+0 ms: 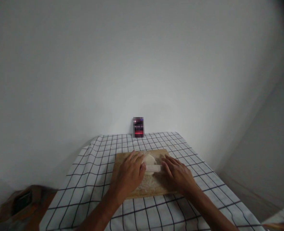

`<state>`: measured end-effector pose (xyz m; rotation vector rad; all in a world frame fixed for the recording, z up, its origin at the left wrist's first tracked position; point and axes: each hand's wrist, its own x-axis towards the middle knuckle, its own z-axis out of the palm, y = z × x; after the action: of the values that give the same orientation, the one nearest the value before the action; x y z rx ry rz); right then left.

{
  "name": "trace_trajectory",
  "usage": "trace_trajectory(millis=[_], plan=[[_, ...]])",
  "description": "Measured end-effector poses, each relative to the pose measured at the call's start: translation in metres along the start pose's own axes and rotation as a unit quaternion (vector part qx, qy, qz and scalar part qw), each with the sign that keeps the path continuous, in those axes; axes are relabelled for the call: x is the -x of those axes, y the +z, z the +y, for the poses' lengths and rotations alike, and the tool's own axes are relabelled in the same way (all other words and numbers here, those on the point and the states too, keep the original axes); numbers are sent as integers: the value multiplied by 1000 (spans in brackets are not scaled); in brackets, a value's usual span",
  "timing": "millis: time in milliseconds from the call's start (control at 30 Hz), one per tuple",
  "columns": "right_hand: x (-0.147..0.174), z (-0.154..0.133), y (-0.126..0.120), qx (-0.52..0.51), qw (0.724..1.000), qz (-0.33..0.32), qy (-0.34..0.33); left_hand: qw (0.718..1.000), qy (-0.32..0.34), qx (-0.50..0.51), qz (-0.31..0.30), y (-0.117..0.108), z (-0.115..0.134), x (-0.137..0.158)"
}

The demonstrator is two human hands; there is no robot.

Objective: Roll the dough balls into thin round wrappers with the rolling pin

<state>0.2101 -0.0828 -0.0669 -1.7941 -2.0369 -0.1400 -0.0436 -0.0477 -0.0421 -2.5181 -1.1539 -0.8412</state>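
Note:
A pale rolling pin (pixel 154 168) lies crosswise over a flattened round of dough (pixel 148 159). Both are on a flour-dusted wooden board (pixel 148 189). My left hand (pixel 131 170) is over the pin's left end, its thumb against the pin and its fingers reaching forward. At the other end, my right hand (pixel 178 171) covers the pin in the same way, with the fingers bent over it. The two ends of the pin are hidden under my hands. Behind the pin the dough's far edge shows, and a thin strip of it in front.
A white tablecloth with dark checks (pixel 132 215) covers the table. Against the pale wall at the table's far edge stands a small blurred-out dark and red object (pixel 138 127). A brown box (pixel 23 202) sits low at the left, beside the table.

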Motion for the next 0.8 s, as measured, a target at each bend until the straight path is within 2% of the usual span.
trace_trajectory(millis=[200,367,567,667,800], plan=[[14,-3,-2,-13,1000,-4,4,997,-42,13,-66,-6,7,15],[14,-2,-3,-16,1000,-23,10,994,-53,29,-86,-8,7,15],[-37,4,-5,-31,998,-56,20,986,-89,13,-137,-8,-1,-35],[-68,9,-8,-1,996,-82,37,980,-116,8,-160,3,-16,-59],[-104,17,-8,5,992,-121,20,967,-160,24,-196,21,-39,-80]])
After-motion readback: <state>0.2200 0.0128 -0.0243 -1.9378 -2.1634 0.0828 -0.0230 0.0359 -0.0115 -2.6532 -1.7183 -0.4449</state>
